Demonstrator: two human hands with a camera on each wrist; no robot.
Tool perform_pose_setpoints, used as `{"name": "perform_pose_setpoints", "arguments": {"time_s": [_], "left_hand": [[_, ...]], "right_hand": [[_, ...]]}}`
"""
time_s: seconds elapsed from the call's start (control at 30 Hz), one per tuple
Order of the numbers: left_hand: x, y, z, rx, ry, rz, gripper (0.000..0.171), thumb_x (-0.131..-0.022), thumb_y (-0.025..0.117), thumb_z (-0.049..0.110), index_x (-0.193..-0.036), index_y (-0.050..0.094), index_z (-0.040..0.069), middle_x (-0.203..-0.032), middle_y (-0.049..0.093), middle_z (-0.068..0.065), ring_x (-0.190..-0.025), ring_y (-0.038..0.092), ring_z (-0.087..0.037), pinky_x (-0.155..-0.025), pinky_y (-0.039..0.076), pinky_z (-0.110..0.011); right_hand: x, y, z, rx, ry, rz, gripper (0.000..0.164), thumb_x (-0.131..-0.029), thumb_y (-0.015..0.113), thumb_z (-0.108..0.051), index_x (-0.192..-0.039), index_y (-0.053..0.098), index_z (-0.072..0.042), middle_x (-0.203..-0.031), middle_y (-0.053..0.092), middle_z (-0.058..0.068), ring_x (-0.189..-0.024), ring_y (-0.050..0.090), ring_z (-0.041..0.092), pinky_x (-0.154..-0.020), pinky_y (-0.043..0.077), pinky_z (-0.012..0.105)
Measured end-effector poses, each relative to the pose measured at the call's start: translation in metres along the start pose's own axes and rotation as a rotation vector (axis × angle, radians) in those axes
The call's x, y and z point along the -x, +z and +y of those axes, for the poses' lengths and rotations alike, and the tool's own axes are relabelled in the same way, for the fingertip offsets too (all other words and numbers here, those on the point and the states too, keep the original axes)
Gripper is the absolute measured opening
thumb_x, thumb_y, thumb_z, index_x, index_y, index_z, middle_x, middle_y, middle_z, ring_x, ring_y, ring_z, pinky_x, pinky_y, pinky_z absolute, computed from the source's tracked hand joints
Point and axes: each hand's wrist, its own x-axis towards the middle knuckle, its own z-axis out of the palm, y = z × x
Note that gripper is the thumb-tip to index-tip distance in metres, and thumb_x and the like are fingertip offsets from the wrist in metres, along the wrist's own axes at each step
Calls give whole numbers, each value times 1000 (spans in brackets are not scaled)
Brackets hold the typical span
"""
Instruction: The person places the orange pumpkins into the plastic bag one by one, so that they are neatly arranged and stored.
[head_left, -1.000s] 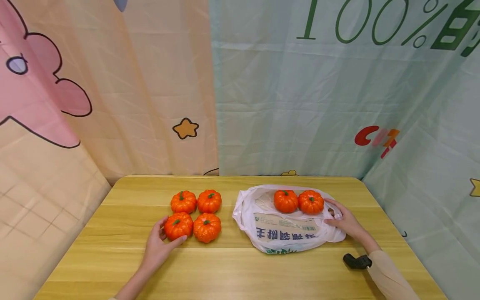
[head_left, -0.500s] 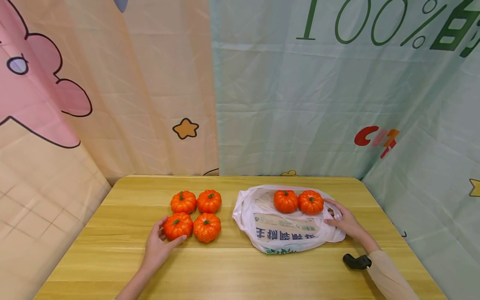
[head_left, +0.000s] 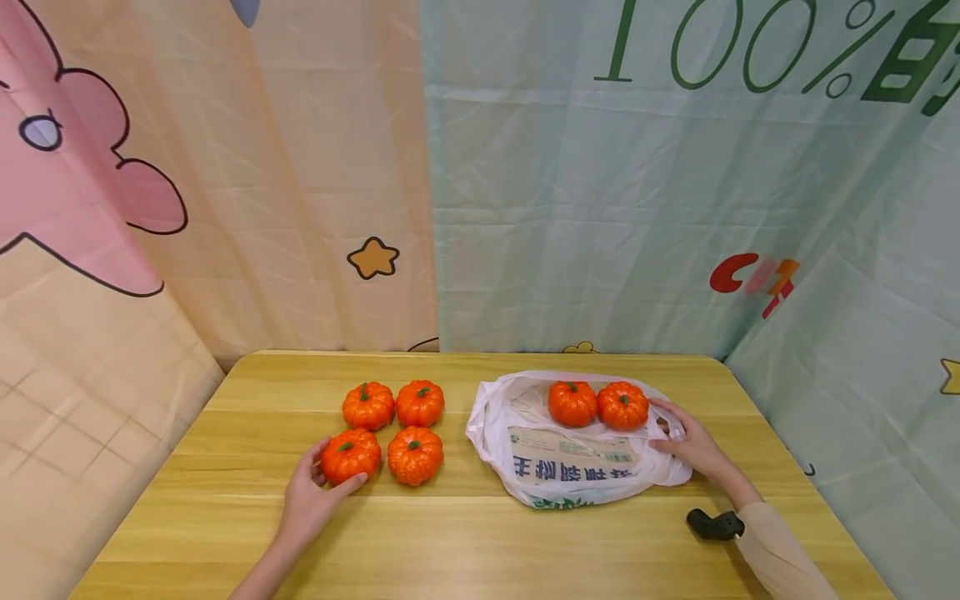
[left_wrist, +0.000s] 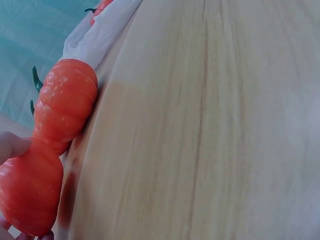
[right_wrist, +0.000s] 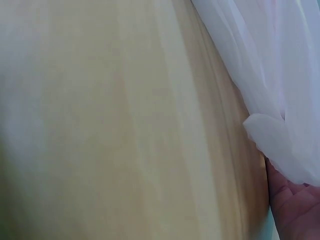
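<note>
My left hand (head_left: pixel 303 500) grips the front-left of several small orange pumpkins (head_left: pixel 351 457), thumb on its near side and fingers round its left. In the left wrist view this pumpkin (left_wrist: pixel 30 187) is close over the tabletop, its shadow beside it. Three more pumpkins stand by it, including a front-right one (head_left: pixel 415 456). At the right lies a white plastic bag (head_left: pixel 491 421), its mouth spread, with two pumpkins (head_left: pixel 572 403) inside at the back. My right hand (head_left: pixel 693 446) holds the bag's right edge; in the right wrist view the plastic (right_wrist: pixel 290 100) covers part of it.
The wooden table (head_left: pixel 480 550) has its far edge near a printed cloth backdrop (head_left: pixel 585 208). A black strap-like piece (head_left: pixel 715 525) sits by the right sleeve. Printed packaging or lettering (head_left: pixel 573 458) shows in the bag's front part.
The pumpkin in my left hand has shifted slightly left and toward me, opening a small gap from its neighbours. My right hand and the bag stay in place.
</note>
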Motion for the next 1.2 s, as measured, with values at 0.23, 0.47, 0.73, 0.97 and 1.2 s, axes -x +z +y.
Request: {"name": "perform_pose_setpoints", "arguments": {"time_s": [0.23, 0.47, 0.73, 0.97, 1.2], "left_hand": [[9, -2, 6, 12, 10, 25, 87, -77, 80, 17, -146, 29, -1, -147, 35, -25, -123, 47, -39, -98, 45, -28], [15, -1, 16, 82, 51, 75, 86, -76, 80, 14, -145, 30, -3, -144, 36, -26, -121, 45, -36, -78, 31, 4], [23, 4, 31, 125, 105, 87, 85, -75, 81, 13, -144, 32, -3, -143, 38, -24, -122, 44, -33, -81, 30, 6], [29, 10, 43, 127, 127, 79, 85, -75, 81, 14, -143, 34, -2, -143, 40, -21, -121, 44, -30, -83, 30, 5], [32, 18, 52, 150, 145, 52, 85, -76, 81, 15, -144, 33, 1, -144, 40, -19, -122, 44, -30, -85, 30, 4]], "right_hand": [[2, 1, 3, 0, 8, 4, 74, -83, 72, -10, -145, 33, 0, -153, 20, 32, -138, 15, 54, -105, 13, 75], [2, 1, 6, 5, -1, 7, 74, -84, 72, -10, -145, 33, 0, -153, 21, 31, -137, 19, 53, -105, 15, 74], [3, 1, 6, 5, 4, 5, 73, -84, 72, -11, -145, 33, 0, -153, 22, 31, -133, 26, 51, -106, 19, 72], [2, 0, 3, 10, 11, -2, 75, -83, 73, -12, -146, 33, 0, -153, 21, 31, -139, 14, 54, -106, 13, 74], [1, 0, 0, -4, -10, -1, 74, -83, 72, -9, -145, 33, 2, -153, 22, 31, -139, 13, 54, -106, 11, 73]]}}
